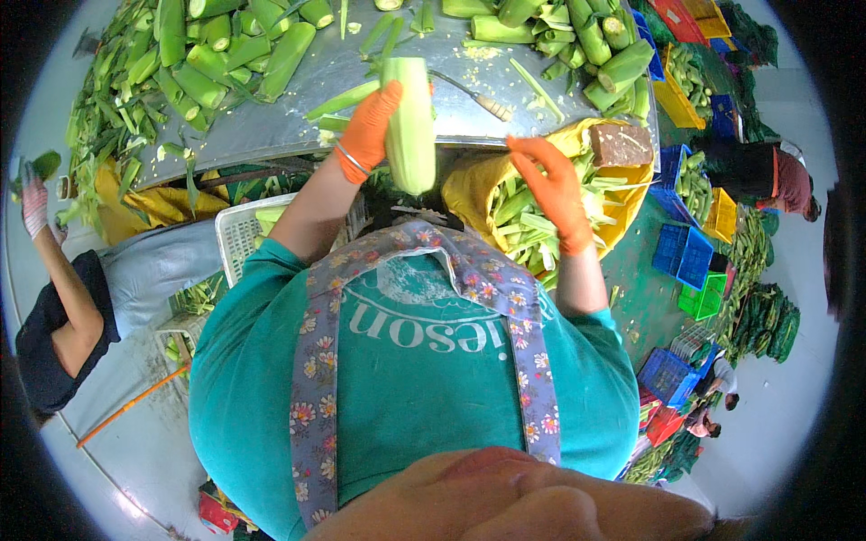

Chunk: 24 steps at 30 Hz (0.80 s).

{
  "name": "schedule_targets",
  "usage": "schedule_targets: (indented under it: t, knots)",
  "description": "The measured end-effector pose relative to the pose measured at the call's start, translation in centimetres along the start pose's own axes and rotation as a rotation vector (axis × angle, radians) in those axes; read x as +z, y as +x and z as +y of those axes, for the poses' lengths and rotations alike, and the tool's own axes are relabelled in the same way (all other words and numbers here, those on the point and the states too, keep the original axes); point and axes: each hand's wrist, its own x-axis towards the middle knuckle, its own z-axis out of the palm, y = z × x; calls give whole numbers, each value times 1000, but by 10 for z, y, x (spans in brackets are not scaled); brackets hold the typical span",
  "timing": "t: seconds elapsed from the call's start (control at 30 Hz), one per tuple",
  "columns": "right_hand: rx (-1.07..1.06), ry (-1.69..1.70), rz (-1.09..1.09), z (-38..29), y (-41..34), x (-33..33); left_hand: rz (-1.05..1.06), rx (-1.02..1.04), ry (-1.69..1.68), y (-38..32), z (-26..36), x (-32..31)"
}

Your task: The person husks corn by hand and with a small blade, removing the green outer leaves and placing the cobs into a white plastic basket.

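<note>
An ear of corn [410, 135] in pale green inner husk stands lengthwise before me, its lower end past the metal table's front edge. Around its left side wraps my left hand [371, 125], in an orange glove with a metal band at the wrist. My right hand [551, 186], also gloved in orange, hovers over a yellow sack [473, 193] stuffed with stripped husks [521, 226]. Its fingers are loosely bent and apart, with nothing visible in them. Behind the ear, a slender curved knife with a wooden handle [495, 108] lies on the metal table [467, 125].
Unpeeled corn piles up at the table's left [210, 67] and right [595, 40]. A reddish-brown block [620, 145] rests at the sack's rim. A white crate [237, 233] stands by my left arm. At left, a co-worker [67, 311] holds something green. Plastic crates [682, 253] line the right.
</note>
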Motion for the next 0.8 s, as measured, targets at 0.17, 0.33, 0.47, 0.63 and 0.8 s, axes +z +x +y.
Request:
schedule_targets:
  t: [0.17, 0.33, 0.47, 0.63, 0.8]
  knots:
    - [-146, 189, 166, -70, 40, 40, -58, -5, 129, -6, 2, 47]
    - [34, 669, 143, -56, 45, 52, -104, 26, 109, -11, 20, 65]
    - [99, 814, 114, -59, 47, 57, 88, 49, 308, -15, 16, 58]
    - [-199, 392, 216, -63, 51, 50, 105, 127, 342, -13, 17, 57]
    - [-348, 60, 235, -59, 57, 36, 93, 129, 495, -14, 18, 54]
